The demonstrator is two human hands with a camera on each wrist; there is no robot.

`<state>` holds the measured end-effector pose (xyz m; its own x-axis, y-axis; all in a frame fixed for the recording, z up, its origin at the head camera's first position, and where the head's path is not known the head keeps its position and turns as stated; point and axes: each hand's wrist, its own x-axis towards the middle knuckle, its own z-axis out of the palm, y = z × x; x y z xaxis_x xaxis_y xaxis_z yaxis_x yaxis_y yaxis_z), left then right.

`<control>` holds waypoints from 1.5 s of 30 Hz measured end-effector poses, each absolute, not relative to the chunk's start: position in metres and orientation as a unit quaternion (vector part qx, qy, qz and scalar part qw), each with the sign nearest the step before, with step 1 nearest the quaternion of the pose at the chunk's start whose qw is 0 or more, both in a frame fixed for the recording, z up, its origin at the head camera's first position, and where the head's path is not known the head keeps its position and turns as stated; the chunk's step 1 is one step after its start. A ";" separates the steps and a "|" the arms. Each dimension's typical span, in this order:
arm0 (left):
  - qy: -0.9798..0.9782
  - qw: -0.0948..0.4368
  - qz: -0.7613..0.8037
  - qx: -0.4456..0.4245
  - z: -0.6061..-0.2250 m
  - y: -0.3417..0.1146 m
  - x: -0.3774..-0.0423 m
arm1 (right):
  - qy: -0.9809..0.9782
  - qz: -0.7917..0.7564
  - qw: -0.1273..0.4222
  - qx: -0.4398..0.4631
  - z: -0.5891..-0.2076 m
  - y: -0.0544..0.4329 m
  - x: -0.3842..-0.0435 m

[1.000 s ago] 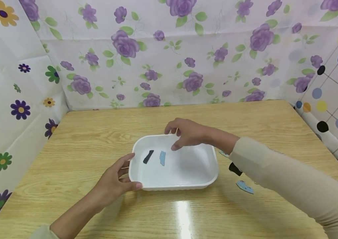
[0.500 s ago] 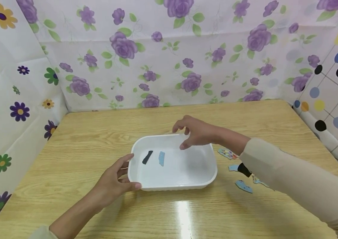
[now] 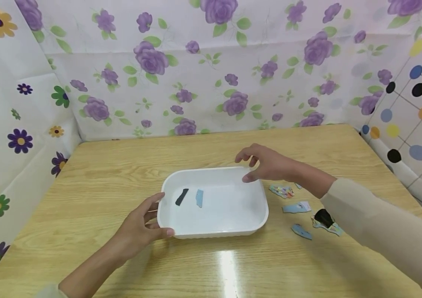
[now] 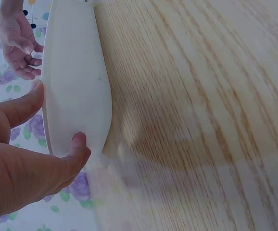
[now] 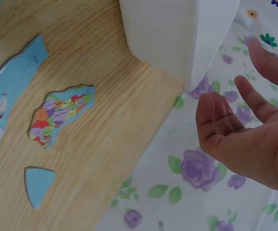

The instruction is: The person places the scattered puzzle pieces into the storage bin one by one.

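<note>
A white plastic tray (image 3: 211, 221) stands on the wooden table in the head view. Inside, toward its left end, lie a small black puzzle piece (image 3: 182, 197) and a light blue puzzle piece (image 3: 199, 198). My left hand (image 3: 138, 223) holds the tray's left end, thumb at the near corner and fingers along the side. Above the tray's far right corner hovers my right hand (image 3: 270, 163), its fingers loosely bent with nothing between them. The right wrist view shows that hand (image 5: 259, 120) apart from the tray wall (image 5: 163, 38).
Right of the tray lie several map puzzle pieces: a colourful one (image 3: 281, 191), a long blue one (image 3: 296, 207), a curved blue one (image 3: 302, 231) and a black one (image 3: 324, 217) overlapping another. Flowered cloth (image 3: 192, 74) hangs behind the table (image 3: 121, 174).
My right hand has moved right, from over the tray's middle to its far right corner, uncovering more puzzle pieces on the table. My left hand keeps its place on the tray.
</note>
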<state>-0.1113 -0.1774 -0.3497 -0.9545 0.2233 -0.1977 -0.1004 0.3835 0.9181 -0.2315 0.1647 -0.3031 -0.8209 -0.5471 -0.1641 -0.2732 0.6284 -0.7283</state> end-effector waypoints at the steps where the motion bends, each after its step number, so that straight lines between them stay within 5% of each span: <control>1: 0.818 0.146 0.555 0.039 -0.350 -0.178 -0.111 | 0.884 -0.365 0.181 -0.230 -0.304 0.167 -0.231; 16: 0.817 0.142 0.557 0.045 -0.349 -0.178 -0.112 | 0.901 -0.373 0.130 -0.180 -0.311 0.232 -0.234; 45: 0.821 0.143 0.551 0.038 -0.349 -0.178 -0.112 | 0.927 -0.323 0.165 -0.096 -0.355 0.305 -0.224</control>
